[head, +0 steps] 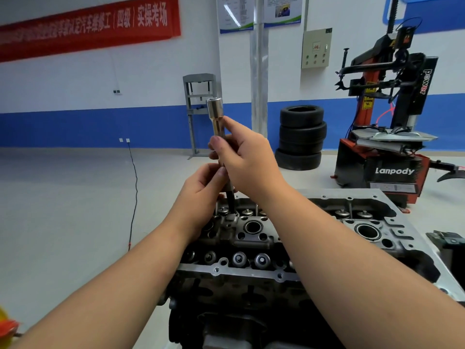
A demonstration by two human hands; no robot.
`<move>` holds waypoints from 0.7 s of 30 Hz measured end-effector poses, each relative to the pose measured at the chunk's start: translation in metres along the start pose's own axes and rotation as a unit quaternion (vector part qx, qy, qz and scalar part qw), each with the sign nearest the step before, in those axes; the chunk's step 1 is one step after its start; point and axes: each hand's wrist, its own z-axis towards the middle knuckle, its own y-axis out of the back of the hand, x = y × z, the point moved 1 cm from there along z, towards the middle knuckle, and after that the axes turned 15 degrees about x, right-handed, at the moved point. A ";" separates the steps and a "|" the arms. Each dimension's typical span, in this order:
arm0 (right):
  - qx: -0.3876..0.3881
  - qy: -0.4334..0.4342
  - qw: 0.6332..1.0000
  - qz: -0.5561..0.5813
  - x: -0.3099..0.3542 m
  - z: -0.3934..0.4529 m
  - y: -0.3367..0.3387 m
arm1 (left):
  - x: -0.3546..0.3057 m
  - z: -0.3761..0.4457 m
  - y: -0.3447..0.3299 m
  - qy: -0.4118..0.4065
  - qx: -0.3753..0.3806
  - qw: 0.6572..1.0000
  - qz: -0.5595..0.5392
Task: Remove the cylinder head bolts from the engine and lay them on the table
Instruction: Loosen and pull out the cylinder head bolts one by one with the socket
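Socket extension gripped upright over engine by right hand and left hand; "Lanpody", "power" read on tyre changer.

Red banner with pale Chinese lettering on white wall, upper left. Stack of black rubber tyres on the pale floor, beside a silver pillar. Red-and-black tyre-changing machine at right, marked "Lanpody". Grey steel press frame against blue wall band.
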 end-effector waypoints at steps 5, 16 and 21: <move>0.012 0.011 1.000 -0.002 0.000 -0.001 0.000 | -0.002 -0.002 0.000 -0.003 0.017 1.000 0.008; 0.013 -0.004 1.000 0.013 0.001 0.001 0.000 | -0.003 -0.002 0.000 -0.001 0.019 1.000 0.006; -0.032 0.036 0.997 -0.063 -0.002 0.000 0.000 | -0.001 0.000 0.001 -0.013 -0.018 1.000 0.006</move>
